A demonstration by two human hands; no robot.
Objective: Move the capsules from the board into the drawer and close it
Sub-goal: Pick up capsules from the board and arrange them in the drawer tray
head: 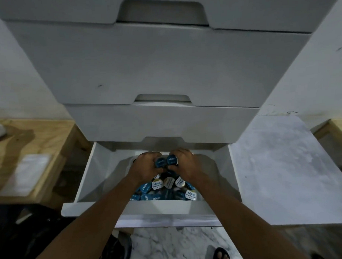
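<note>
White laminate covers the chest of drawers (160,67), and its bottom drawer (94,170) stands pulled out toward the camera while the drawers above it sit shut. Both forearms reach down into the open drawer from the lower edge of the view. The left hand (143,165) and the right hand (186,162) meet over the middle of the drawer, knuckles up and fingers curled inward, close enough that they nearly touch. Each is closed around coffee capsules: a blue-lidded capsule (160,162) shows at the left hand's fingertips, and another blue-lidded capsule (172,160) sits right beside it in the right hand's grip. How many more each hand holds cannot be told, since the fingers hide them.

Just below and nearer the camera than the hands, a heap of capsules (166,189) lies on the drawer floor against its front wall, mostly blue lids with a few white ones and one pale gold one among them, tilted every which way. The held capsules hang above the far edge of this heap.

To the left stands a pale wooden surface (40,141); marble-patterned floor (170,245) shows beneath the drawer, with a sandalled foot (221,255) at the bottom.
</note>
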